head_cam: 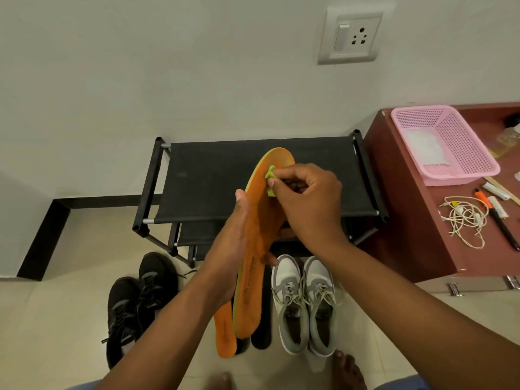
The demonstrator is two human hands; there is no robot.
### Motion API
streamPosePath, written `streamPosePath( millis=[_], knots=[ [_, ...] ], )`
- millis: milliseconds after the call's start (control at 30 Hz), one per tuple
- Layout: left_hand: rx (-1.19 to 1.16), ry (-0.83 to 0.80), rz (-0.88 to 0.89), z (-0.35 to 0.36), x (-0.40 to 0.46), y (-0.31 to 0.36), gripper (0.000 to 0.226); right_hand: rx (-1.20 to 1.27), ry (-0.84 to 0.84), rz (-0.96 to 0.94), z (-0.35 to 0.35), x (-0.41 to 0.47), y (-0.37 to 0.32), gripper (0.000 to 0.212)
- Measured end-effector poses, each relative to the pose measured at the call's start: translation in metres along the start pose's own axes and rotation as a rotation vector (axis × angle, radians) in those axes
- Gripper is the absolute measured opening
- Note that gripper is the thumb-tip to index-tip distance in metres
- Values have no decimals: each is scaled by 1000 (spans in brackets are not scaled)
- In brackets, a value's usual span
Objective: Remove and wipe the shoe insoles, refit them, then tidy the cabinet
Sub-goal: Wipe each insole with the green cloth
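Wiping an insole above the black fabric shoe rack (213, 178)

The left hand (230, 243) grips the long orange foam insole (259, 249) mid-length; the right hand (306, 198) pinches a small green cloth (270, 175) against its toe end. Next, probably strokes toward the heel.

Both forearms reach forward from the bottom edge and converge at centre. The left hand (228, 249) is held edge-up, thumb stretched along the insole (257, 249) it supports — fingers (mostly hidden) wrap behind. The right hand (306, 201) is bent at the wrist, fingers (284, 180) curled, pinching a small green cloth (270, 178) — knuckles up.
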State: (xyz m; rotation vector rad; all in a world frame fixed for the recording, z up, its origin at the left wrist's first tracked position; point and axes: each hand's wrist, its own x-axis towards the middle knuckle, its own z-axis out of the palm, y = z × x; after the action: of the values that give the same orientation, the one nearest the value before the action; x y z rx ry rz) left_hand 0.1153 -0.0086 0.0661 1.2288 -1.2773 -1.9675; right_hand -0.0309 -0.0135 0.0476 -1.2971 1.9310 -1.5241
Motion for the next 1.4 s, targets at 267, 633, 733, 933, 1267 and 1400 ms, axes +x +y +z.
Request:
streamPosePath(
  millis=[267, 633, 733, 933, 1267, 1400],
  knots=[
    [-123, 115, -4, -11, 3, 4, 68, 74, -219, -145, 20, -37, -16, 12],
    [-44, -16, 2, -4, 2, 0, 57, -14, -50, -46, 2, -4, -2, 12],
    [-187, 55, 9, -14, 6, 4, 70, 55, -206, -106, 14, -25, -10, 10],
    [-226, 69, 3, -22, 6, 7, 74, -18, -246, -207, 18, -32, -12, 7],
    [-136, -13, 44, -10, 2, 4, 52, -104, -68, -96, 3, -4, 5, 9],
    [-192, 54, 42, -22, 5, 7, 70, -11, -249, -152, 17, -31, -5, 8]
  ],
)
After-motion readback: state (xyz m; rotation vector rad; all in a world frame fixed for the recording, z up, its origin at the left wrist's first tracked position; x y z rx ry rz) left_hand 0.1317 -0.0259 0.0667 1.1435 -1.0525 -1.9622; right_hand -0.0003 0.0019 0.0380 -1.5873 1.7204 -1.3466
